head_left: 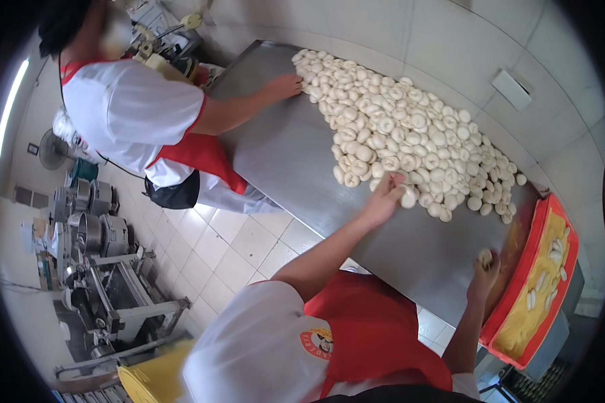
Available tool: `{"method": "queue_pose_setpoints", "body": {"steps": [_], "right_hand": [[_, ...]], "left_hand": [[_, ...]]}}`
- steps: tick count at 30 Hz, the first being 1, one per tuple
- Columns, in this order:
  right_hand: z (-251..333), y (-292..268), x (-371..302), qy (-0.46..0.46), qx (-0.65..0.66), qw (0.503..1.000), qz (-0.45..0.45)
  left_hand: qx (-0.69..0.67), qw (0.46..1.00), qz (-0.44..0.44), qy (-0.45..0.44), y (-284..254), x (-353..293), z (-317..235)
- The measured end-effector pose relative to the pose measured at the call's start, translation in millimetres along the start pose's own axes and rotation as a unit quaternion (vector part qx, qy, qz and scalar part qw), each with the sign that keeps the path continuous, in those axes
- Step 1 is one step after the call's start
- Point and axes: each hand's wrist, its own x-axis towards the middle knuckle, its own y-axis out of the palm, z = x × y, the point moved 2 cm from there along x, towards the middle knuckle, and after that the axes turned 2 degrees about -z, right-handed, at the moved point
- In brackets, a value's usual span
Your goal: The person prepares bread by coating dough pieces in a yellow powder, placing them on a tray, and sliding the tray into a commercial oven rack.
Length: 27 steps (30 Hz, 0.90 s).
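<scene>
A broad heap of round, pale dough balls [410,127] covers the far right part of a steel table [275,148]. At the near edge of that heap, my left hand [382,200] is closed on a dough ball [409,197], its fingertips beside other balls. My right hand [485,274] is over the table's right end, next to a red tray, with its fingers closed around another dough ball [485,257]. That ball is partly hidden by the fingers.
The red tray [541,208] holds yellow crumbs and several pale oblong dough pieces. At the table's far left, a co-worker [134,101] reaches a hand to the heap. A tiled wall [450,40] runs behind. Metal machines [94,228] and a yellow bin [144,376] are at left.
</scene>
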Motion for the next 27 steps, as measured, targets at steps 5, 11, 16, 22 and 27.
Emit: {"method": "queue_pose_setpoints", "body": {"steps": [5, 11, 16, 22, 27], "right_hand": [[-46.6, -43.8, -46.6, -0.199, -0.34, 0.919, 0.016], [-66.8, -5.3, -162.8, -0.167, -0.515, 0.818, 0.196], [-50.7, 40.4, -28.1, -0.145, -0.634, 0.751, 0.112], [-47.6, 65.6, 71.9, -0.129, -0.642, 0.755, 0.026], [-82.9, 20.2, -41.0, -0.183, -0.582, 0.789, 0.071]], "left_hand": [[0.457, 0.873, 0.136, 0.102, -6.2, -79.7, 20.4], [0.6, 0.674, 0.329, 0.279, -36.8, -144.3, 98.0], [0.577, 0.671, 0.353, 0.302, 52.6, -59.4, 102.6], [0.568, 0.689, 0.351, 0.28, 118.0, -25.1, 95.5], [0.619, 0.678, 0.314, 0.241, 70.6, -105.6, 93.2]]}}
